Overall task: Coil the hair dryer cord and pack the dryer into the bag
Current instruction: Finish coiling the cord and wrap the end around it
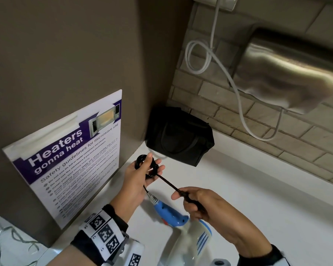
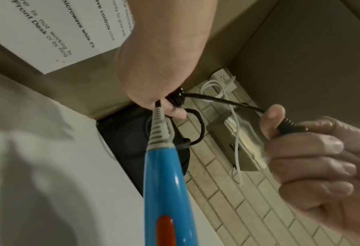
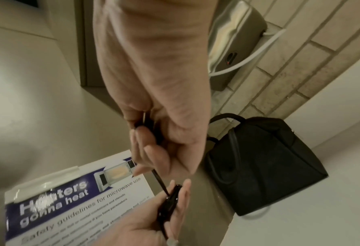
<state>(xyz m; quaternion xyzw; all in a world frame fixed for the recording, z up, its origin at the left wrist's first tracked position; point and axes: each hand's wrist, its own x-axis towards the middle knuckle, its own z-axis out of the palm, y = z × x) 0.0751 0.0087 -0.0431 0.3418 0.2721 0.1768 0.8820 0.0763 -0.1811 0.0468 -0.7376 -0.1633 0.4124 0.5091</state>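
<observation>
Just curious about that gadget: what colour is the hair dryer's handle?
Bright blue, with an orange-red switch; the hair dryer's handle shows best in the left wrist view.

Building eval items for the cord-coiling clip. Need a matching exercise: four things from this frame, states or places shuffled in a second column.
Things
1. black cord
2. hair dryer
3. black bag
4. plug end

States or places
A. stands on the counter in the corner, by the tiled wall
B. gripped in the right hand
C. partly looped in the left hand, one stretch running across to the other hand
D. blue, low between the two forearms

Pairs: 1-C, 2-D, 3-A, 4-B
</observation>
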